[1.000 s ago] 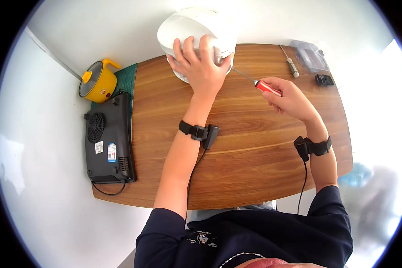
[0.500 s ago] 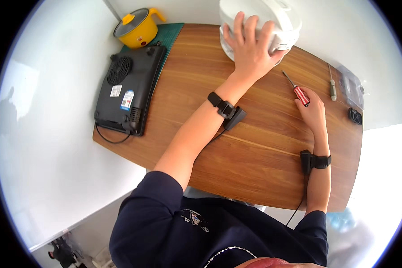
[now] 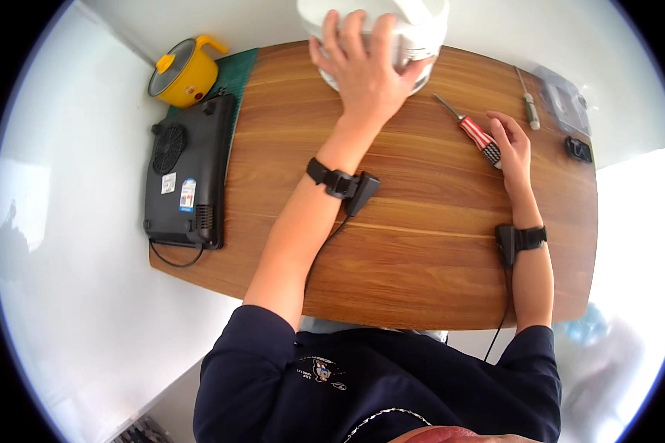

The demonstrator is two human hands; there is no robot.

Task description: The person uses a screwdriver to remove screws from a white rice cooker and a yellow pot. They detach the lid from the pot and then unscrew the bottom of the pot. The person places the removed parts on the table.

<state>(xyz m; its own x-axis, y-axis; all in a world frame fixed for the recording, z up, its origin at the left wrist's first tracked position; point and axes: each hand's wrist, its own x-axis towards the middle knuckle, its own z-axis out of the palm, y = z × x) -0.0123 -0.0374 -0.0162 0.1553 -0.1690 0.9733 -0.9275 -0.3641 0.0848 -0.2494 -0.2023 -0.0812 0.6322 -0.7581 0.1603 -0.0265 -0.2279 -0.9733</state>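
Note:
At the far edge of the table stands a white rounded appliance (image 3: 425, 33) with a raised handle bar, partly cut off by the top of the view. My left hand (image 3: 366, 77) grips its near side, fingers bent over the wall and thumb reaching to the right. A screwdriver (image 3: 480, 139) with a red-and-white striped, dark-ended handle lies on the wood, its tip toward the appliance. Just right of that handle is my right hand (image 3: 516, 148), loosely curled, fingers apart from the thumb and holding nothing. The handle's end lies close to the palm.
An upturned black induction cooker (image 3: 192, 170) lies at left, partly over a green mat (image 3: 235, 70). Behind it stands a yellow pot (image 3: 188, 77). On the right are a second screwdriver (image 3: 531, 111), a clear plastic case (image 3: 565, 100) and a small black object (image 3: 578, 149). Cables trail from both wrist straps.
My right hand has let go of the striped screwdriver, which now lies beside it. My left hand stays on the white appliance. The whole view has shifted and turned slightly.

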